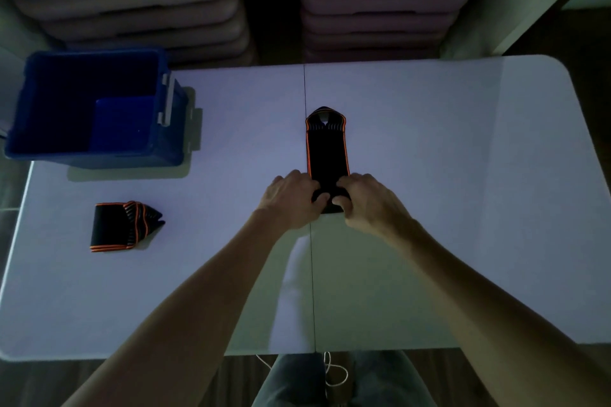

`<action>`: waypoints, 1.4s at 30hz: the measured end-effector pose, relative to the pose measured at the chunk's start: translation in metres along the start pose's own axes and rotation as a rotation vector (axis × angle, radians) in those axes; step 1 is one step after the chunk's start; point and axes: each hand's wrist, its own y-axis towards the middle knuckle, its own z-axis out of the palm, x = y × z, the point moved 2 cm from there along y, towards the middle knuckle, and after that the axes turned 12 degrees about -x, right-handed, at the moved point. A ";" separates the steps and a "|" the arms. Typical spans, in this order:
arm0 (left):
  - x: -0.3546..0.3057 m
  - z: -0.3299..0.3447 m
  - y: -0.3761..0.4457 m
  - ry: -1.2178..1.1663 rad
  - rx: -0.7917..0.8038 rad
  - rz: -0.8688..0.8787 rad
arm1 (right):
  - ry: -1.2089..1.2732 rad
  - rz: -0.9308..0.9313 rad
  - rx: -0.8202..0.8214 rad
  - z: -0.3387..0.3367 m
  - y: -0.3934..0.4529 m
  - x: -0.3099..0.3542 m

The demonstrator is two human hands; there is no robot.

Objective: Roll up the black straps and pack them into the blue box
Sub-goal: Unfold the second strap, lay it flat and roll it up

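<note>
- Right now the left hand [292, 196] and right hand [367, 196] pinch the near end of a flat black strap [327, 152], fingers curled tight.
- Orange-edged, it lies mid-table [429, 142].
- Blue box [99, 102] sits far-left.

My left hand [292, 195] and right hand [365, 196] pinched the near end of a black strap [327, 149] on the table [429, 142]; the blue box [96, 106] sat far left; another strap [122, 226] lay nearer.
</note>
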 end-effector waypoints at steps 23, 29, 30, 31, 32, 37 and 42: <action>0.014 0.002 0.049 -0.362 -0.214 -0.377 | 0.163 -0.032 -0.121 -0.012 0.058 -0.024; 0.006 0.002 0.073 -0.309 -0.225 -0.698 | -0.001 -0.165 -0.118 -0.009 0.059 -0.028; 0.003 0.002 0.074 -0.307 -0.226 -0.738 | 0.002 -0.169 -0.135 -0.009 0.061 -0.028; 0.001 0.002 0.074 -0.318 -0.228 -0.779 | 0.012 -0.172 -0.144 -0.008 0.064 -0.028; -0.001 0.003 0.074 -0.342 -0.225 -0.826 | 0.029 -0.163 -0.140 -0.009 0.068 -0.028; -0.005 0.007 0.077 -0.652 -0.193 -0.987 | 0.161 -0.099 -0.128 -0.019 0.090 -0.035; -0.012 0.008 0.091 -0.921 -0.277 -1.052 | 0.340 0.051 0.018 -0.019 0.102 -0.042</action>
